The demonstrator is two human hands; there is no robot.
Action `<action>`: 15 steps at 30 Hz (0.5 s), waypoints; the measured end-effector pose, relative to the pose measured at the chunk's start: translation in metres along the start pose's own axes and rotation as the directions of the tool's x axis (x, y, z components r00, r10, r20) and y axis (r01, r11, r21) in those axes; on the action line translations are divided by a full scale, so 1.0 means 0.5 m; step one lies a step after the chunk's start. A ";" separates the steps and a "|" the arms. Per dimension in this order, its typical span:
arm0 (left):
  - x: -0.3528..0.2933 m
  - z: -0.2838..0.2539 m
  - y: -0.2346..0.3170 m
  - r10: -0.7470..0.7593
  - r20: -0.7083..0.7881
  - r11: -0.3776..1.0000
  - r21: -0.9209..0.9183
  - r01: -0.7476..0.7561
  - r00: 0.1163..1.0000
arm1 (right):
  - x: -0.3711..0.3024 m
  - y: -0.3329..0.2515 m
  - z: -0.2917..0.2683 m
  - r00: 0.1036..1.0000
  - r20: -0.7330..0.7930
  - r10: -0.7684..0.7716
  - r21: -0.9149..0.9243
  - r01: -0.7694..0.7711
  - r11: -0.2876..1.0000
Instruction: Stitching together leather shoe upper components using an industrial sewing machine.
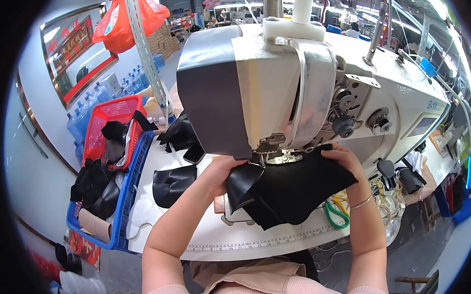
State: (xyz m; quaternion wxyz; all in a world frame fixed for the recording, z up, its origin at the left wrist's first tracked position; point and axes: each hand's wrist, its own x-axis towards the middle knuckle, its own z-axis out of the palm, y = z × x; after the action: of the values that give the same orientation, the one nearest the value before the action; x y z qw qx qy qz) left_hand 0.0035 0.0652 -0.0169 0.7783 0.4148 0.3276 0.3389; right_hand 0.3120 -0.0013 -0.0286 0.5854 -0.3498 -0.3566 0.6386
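A large white sewing machine (274,81) stands in front of me, with a black leather piece (296,193) lying under its needle and presser foot (269,157). My left hand (221,172) is closed on the piece's left edge, close to the needle; some of its fingertips are hidden behind the leather. At the upper right corner of the same piece, my right hand (343,160) pinches the edge between thumb and fingers. The leather folds up shiny on its left side and lies matt across the middle. Its lower edge hangs toward me over the table.
More black leather pieces (174,186) lie left on the white table (206,247). A blue crate (135,195) and a red basket (115,106) hold black pieces at the left. Green-handled scissors (337,217) lie right of the leather. An orange bag (131,19) hangs from a metal post.
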 end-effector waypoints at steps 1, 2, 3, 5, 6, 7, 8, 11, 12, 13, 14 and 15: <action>-0.001 0.002 0.000 0.005 -0.006 1.000 -0.012 -0.005 1.000 | 0.009 -0.007 -0.009 0.999 -0.037 0.036 -0.034 -0.038 0.999; -0.001 0.004 -0.001 0.011 -0.013 1.000 -0.023 -0.012 1.000 | 0.017 -0.011 -0.022 0.995 -0.074 0.071 -0.066 -0.076 0.995; 0.000 0.001 -0.002 0.009 -0.009 1.000 -0.020 -0.009 1.000 | 0.023 -0.011 -0.035 0.997 -0.067 0.039 -0.109 -0.047 0.993; 0.001 -0.015 -0.003 -0.011 0.202 0.999 0.052 0.000 0.979 | 0.013 0.010 -0.042 0.997 -0.063 -0.035 0.139 0.043 0.989; 0.000 -0.016 -0.003 -0.016 0.206 0.998 0.057 0.004 0.978 | 0.006 0.024 -0.044 0.992 -0.072 -0.106 0.376 0.125 0.918; -0.002 -0.014 -0.001 -0.055 0.196 0.994 0.103 0.035 0.979 | 0.004 0.037 -0.073 0.961 0.177 -0.211 0.458 0.109 0.882; -0.012 -0.022 0.002 -0.085 0.164 0.987 0.146 0.061 0.983 | -0.013 0.060 -0.043 0.960 0.188 -0.206 0.465 0.098 0.880; -0.008 -0.025 -0.004 -0.111 0.163 0.991 0.088 0.098 0.980 | -0.103 0.176 0.045 0.928 -0.224 -0.297 0.405 0.366 0.838; -0.006 -0.017 -0.005 -0.090 0.172 0.992 0.103 0.073 0.981 | -0.121 0.216 0.048 0.916 -0.119 -0.383 0.359 0.399 0.844; -0.006 -0.016 -0.004 -0.092 0.171 0.992 0.105 0.075 0.981 | -0.128 0.233 0.056 0.916 -0.121 -0.382 0.362 0.399 0.842; -0.007 -0.013 -0.001 -0.087 0.162 0.990 0.122 0.067 0.983 | -0.137 0.244 0.067 0.918 -0.106 -0.383 0.297 0.397 0.868; -0.010 -0.011 0.001 -0.080 0.154 0.989 0.139 0.059 0.985 | -0.145 0.249 0.074 0.920 -0.089 -0.382 0.231 0.392 0.890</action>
State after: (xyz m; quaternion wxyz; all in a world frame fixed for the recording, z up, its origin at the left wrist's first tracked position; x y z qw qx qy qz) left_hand -0.0037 0.0639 -0.0178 0.7838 0.4800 0.3007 0.2545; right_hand 0.2230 -0.0828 -0.1153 0.7467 -0.2101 -0.3254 0.5408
